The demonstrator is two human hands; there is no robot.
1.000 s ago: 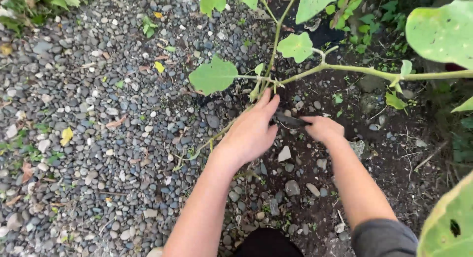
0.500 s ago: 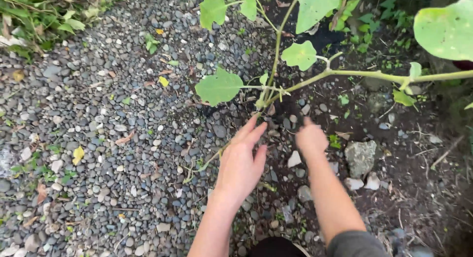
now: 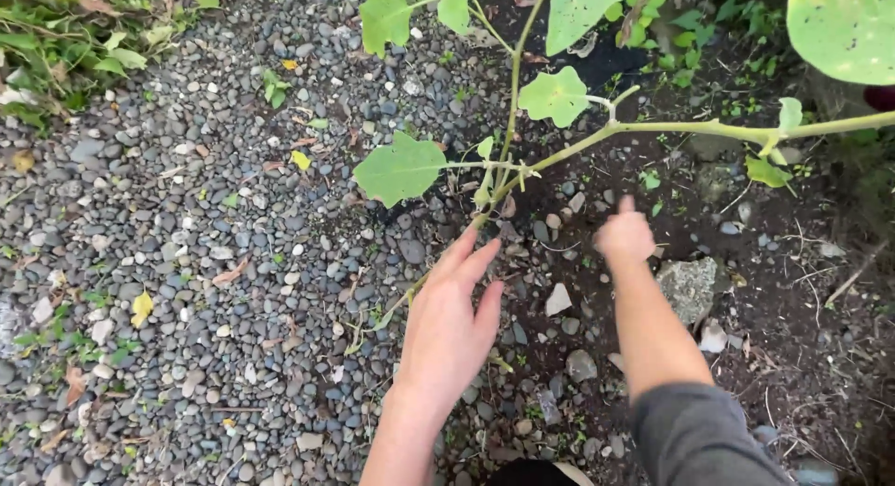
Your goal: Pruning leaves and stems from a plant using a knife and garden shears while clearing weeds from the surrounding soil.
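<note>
A green plant with broad lobed leaves (image 3: 401, 169) rises from the ground where gravel meets dark soil. Its stems fork at a low joint (image 3: 503, 174), and one long stem (image 3: 690, 127) runs off to the right. My left hand (image 3: 447, 323) lies flat and open over the pebbles, its fingertips just short of the plant's base and holding nothing. My right hand (image 3: 625, 236) is blurred and curled to the right of the base, above the soil. I see it from behind, so whatever may be inside it is hidden.
Grey gravel (image 3: 186, 262) covers the left side, with yellow fallen leaves and small weeds. Dark soil (image 3: 792, 300) lies on the right, with a large pale rock (image 3: 690, 286) beside my right forearm. More big leaves (image 3: 839, 29) hang at the top right.
Both hands have drawn back from the plant's base. My right hand held a dark tool against the stem a second ago; it has since moved right and the tool no longer shows.
</note>
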